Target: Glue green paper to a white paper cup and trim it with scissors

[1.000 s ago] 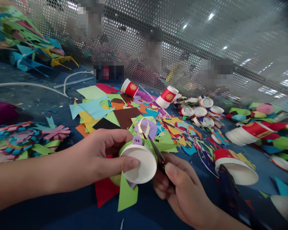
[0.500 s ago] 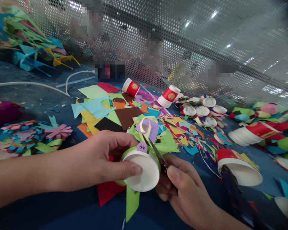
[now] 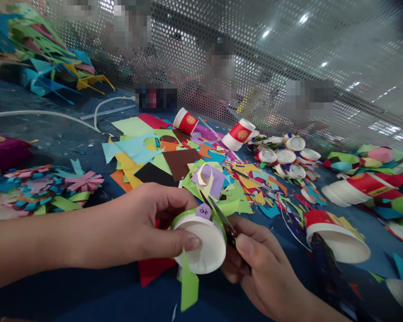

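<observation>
My left hand grips a white paper cup bottom, its thumb pressed on the pale round face. Green paper wraps the rim, and a green paper strip hangs below it. A small purple paper head with drawn eyes stands at the top edge. In my right hand is a pair of scissors, its fingers closed round the handles. The blades are parted and point up and left, beside the green paper at the cup's right side. The far fingers of both hands are partly hidden.
Coloured paper sheets and scraps spread beyond my hands. Red-and-white paper cups lie at the back, with another cup at right. Paper flowers lie at left. A white cable crosses the table before a perforated metal screen.
The cup piece has tilted and turned slightly in my left hand, with the purple head and green strip shifting right. The scissors remain in my right hand at the cup's side.
</observation>
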### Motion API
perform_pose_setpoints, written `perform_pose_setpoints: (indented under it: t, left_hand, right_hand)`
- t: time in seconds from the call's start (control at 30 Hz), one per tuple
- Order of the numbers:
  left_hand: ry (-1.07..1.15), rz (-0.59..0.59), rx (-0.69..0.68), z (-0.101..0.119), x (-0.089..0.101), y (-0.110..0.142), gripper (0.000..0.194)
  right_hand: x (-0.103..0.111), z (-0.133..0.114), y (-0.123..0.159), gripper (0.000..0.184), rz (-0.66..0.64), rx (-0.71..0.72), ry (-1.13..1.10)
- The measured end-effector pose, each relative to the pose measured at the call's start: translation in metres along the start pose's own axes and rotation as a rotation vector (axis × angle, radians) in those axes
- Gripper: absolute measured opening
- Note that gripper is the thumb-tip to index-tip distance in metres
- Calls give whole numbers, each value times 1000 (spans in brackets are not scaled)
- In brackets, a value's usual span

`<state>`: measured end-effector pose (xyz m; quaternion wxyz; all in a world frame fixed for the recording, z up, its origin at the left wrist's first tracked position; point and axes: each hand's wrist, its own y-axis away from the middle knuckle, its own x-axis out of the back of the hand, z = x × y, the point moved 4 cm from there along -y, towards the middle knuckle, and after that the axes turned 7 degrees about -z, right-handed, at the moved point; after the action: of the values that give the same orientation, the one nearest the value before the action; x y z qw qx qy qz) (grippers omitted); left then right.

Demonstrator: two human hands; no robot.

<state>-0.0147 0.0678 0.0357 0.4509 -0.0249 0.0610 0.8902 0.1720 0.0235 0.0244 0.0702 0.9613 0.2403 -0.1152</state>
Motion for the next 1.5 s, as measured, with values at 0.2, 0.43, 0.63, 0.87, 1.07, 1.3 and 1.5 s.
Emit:
perform_pose_setpoints:
  t: [0.2, 0.43, 0.63, 0.87, 1.07, 1.3, 1.5]
  left_hand:
    - [-96, 16, 51, 7, 0, 5, 18]
    - [-111, 25, 44, 6, 3, 5, 19]
    - [130, 67, -55, 6, 7, -2, 13]
    - [143, 91, -82, 6, 11, -5, 13]
    - [4, 77, -48, 7, 9, 1, 6]
    - [-3, 119, 43, 12, 3, 3, 10]
    - [6, 131, 80, 13, 2, 4, 11]
  right_hand:
    - [-2, 2, -1, 41, -15, -24, -67]
    - [-3, 3, -3, 44, -33, -32, -89]
    - [-3, 0, -4, 51, 4, -37, -97]
    - [-4, -3, -7, 52, 17, -55, -106]
    - [-3, 3, -4, 48, 0, -62, -169]
    - [-5, 2, -5, 49, 10, -85, -172]
    - [-5, 0, -5, 47, 20, -83, -152]
